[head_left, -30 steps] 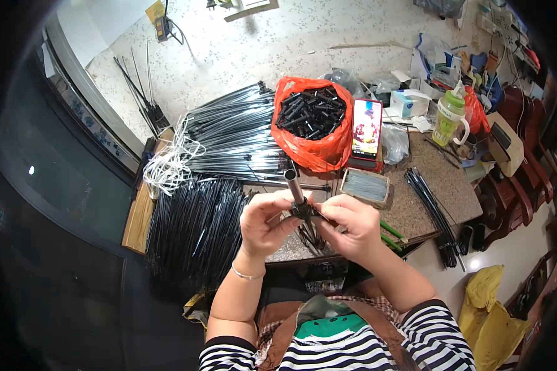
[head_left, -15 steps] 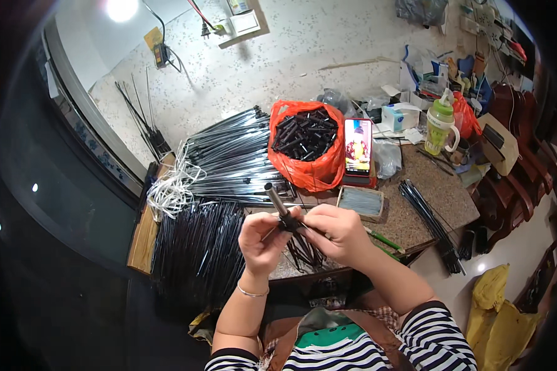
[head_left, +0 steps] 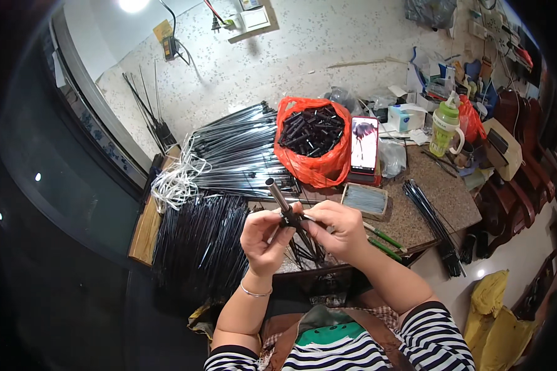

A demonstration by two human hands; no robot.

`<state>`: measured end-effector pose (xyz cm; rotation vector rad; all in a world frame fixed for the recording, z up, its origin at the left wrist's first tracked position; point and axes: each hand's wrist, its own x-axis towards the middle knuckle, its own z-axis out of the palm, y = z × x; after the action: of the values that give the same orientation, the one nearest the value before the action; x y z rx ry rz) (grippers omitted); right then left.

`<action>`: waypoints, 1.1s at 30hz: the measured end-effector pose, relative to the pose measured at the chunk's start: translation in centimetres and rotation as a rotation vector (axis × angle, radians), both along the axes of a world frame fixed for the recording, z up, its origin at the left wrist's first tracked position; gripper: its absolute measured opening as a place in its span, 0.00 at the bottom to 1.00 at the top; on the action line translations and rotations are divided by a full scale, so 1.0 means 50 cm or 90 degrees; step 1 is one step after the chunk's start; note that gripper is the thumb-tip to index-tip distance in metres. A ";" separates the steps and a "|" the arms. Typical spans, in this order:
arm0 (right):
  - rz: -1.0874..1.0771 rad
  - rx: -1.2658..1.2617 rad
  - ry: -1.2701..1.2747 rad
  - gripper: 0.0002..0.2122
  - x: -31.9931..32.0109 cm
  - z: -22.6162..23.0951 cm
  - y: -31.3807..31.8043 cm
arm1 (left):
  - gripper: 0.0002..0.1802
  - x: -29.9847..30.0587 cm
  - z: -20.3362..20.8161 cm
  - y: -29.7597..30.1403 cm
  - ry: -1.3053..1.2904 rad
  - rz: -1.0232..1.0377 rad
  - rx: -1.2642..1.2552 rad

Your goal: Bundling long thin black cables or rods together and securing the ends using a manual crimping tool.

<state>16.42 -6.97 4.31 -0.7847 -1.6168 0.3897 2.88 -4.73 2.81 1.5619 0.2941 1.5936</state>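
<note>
Above the table's near edge I hold up a silver metal tube (head_left: 278, 194) with a black collar (head_left: 289, 219) on its lower part. Thin dark rods hang below the collar, like umbrella ribs (head_left: 308, 253). My left hand (head_left: 263, 244) pinches the collar between thumb and fingers. On the other side, my right hand (head_left: 339, 231) is closed at the collar, its thumb and forefinger pressed together on something too small to make out. The tube leans up and to the left, its hollow end toward the wall.
Beyond my hands, a red plastic bag (head_left: 312, 174) holds short black tubular pieces. Bundles of dark rods (head_left: 229, 154) lie left with white ties (head_left: 174, 185). Rightward are a lit phone (head_left: 364, 145), a small box of thin wires (head_left: 365, 200), green-handled tool (head_left: 385, 249) and green-lidded bottle (head_left: 442, 130).
The view has shifted slightly. Both hands stay at the collar, with the right fingers slightly moved against it. The picture on the phone has changed.
</note>
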 end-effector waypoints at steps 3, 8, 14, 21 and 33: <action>0.018 -0.045 0.050 0.06 -0.005 -0.007 0.002 | 0.14 0.004 -0.009 0.003 0.089 0.165 0.171; 0.047 -0.064 0.073 0.06 0.004 -0.005 0.012 | 0.13 0.009 0.004 0.001 0.040 0.048 0.018; -0.069 0.023 0.033 0.05 -0.005 -0.013 0.013 | 0.13 0.026 0.000 0.016 0.005 0.068 0.049; -0.024 0.037 -0.006 0.08 0.008 -0.019 0.014 | 0.13 0.023 -0.013 0.021 -0.058 -0.056 -0.015; -0.163 0.022 -0.107 0.19 -0.010 -0.027 -0.006 | 0.10 0.049 -0.015 -0.016 0.088 0.243 0.062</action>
<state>15.90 -7.28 2.94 -1.0053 -1.6476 0.1148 5.32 -5.53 2.08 1.7717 0.6296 1.8114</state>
